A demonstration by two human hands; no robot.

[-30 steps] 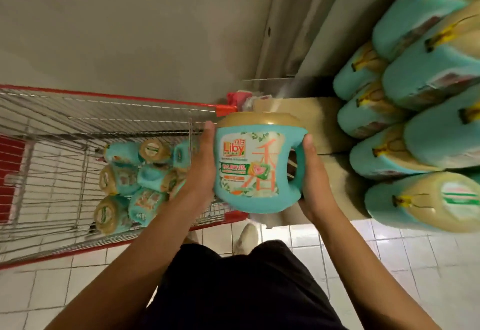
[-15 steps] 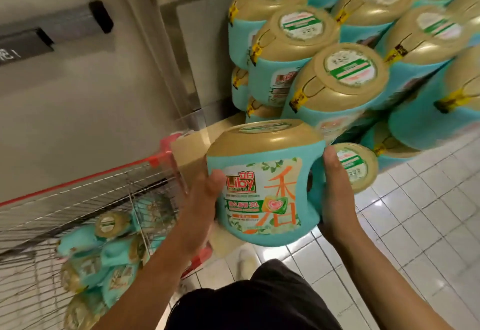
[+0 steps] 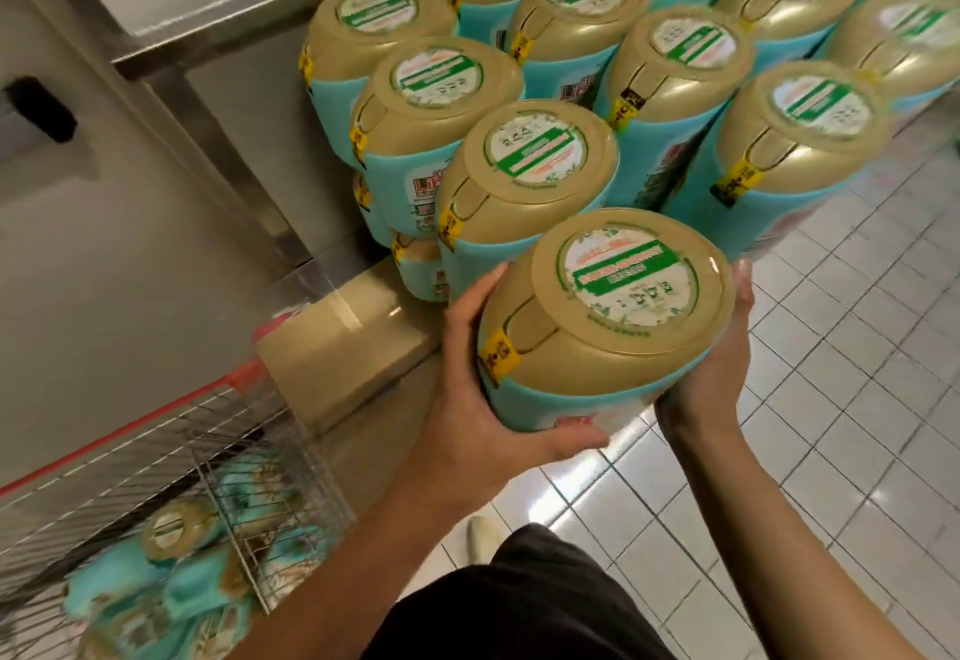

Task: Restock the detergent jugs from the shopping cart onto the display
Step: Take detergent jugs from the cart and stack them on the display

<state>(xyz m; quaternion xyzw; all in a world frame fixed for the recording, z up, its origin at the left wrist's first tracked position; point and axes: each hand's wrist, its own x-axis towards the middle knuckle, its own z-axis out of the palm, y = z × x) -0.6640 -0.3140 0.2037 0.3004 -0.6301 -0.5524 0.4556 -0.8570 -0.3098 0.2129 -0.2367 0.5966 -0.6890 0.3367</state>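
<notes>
I hold a teal detergent jug [image 3: 597, 326] with a wide gold cap upright between both hands, its cap toward me. My left hand [image 3: 483, 394] grips its left side with the thumb under the front. My right hand [image 3: 717, 363] cups its right side. The jug is at the near edge of the display stack [image 3: 524, 160], right in front of a stacked jug. Whether it rests on anything is hidden. The shopping cart [image 3: 171, 456] at lower left holds several more teal jugs [image 3: 171, 571].
A brown cardboard box [image 3: 337, 347] sits between the cart and the stack. A grey metal wall and ledge [image 3: 218, 20] fill the left and top. White tiled floor [image 3: 857, 399] lies to the right. My black shorts and a shoe show at the bottom.
The jug has moved forward and up toward the stack, so I now see its cap instead of its label. The view swung right, away from the cart.
</notes>
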